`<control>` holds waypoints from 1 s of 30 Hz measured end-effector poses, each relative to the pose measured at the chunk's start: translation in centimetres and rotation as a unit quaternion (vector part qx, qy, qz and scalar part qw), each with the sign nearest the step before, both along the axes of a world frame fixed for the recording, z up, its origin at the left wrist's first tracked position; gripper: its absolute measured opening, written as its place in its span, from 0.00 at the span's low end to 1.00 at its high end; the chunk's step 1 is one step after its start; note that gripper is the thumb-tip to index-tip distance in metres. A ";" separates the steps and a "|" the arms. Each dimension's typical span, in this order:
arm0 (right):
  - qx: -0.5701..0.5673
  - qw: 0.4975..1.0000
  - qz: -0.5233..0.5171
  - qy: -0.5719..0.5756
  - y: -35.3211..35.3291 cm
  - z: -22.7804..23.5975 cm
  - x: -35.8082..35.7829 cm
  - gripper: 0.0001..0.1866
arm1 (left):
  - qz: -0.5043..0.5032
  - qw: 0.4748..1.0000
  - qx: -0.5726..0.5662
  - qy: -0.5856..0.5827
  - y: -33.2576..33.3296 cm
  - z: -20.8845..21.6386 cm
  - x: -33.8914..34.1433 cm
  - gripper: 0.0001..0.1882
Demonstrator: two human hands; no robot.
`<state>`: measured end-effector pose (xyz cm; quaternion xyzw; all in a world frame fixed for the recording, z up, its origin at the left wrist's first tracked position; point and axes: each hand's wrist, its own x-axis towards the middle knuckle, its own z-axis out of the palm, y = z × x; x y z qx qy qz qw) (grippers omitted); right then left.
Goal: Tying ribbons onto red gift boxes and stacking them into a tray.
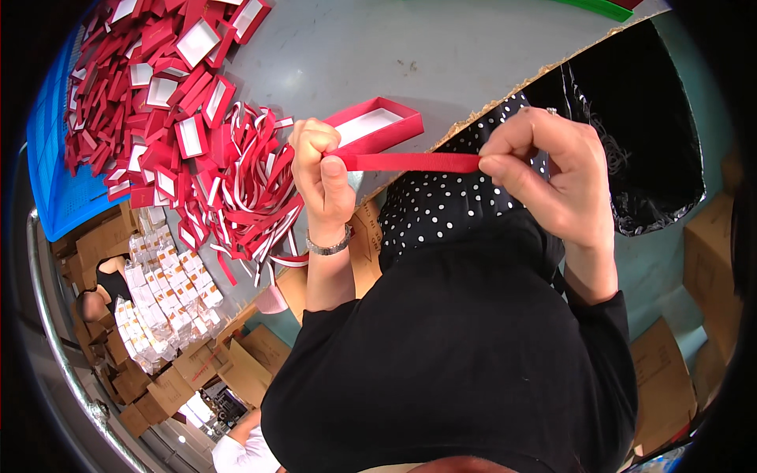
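Over the near edge of the worktop [339,55], a red ribbon [410,162] runs between left hand [319,169] and right hand [552,169], both pinching it; even tension should keep it flat. Beyond lies an open red box [390,135].

Black bag [666,150], metal rail [95,411], cartons [664,382] – brown
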<state>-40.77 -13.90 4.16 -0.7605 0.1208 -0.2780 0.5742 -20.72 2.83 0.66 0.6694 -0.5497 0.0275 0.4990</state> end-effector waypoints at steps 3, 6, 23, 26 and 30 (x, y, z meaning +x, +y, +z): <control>0.084 0.995 -0.026 0.036 -0.4 -1.8 1.1 0.04 | 0.001 1.000 -0.007 0.030 -0.1 -0.2 0.0 0.23; 0.125 0.991 -0.009 0.045 -0.6 -2.9 1.5 0.05 | -0.003 0.999 -0.013 0.052 -0.1 -0.3 -0.3 0.23; 0.195 0.976 0.032 0.093 -0.7 -4.6 2.7 0.06 | -0.022 0.990 -0.078 0.114 -0.4 -1.3 -0.6 0.21; 0.206 0.974 0.037 0.089 -0.5 -4.5 2.7 0.06 | -0.023 0.989 -0.086 0.119 -0.5 -1.2 -0.7 0.20; 0.255 0.964 0.051 0.047 -0.1 -4.7 3.1 0.06 | -0.049 0.976 -0.114 0.177 -0.6 -1.2 -0.5 0.19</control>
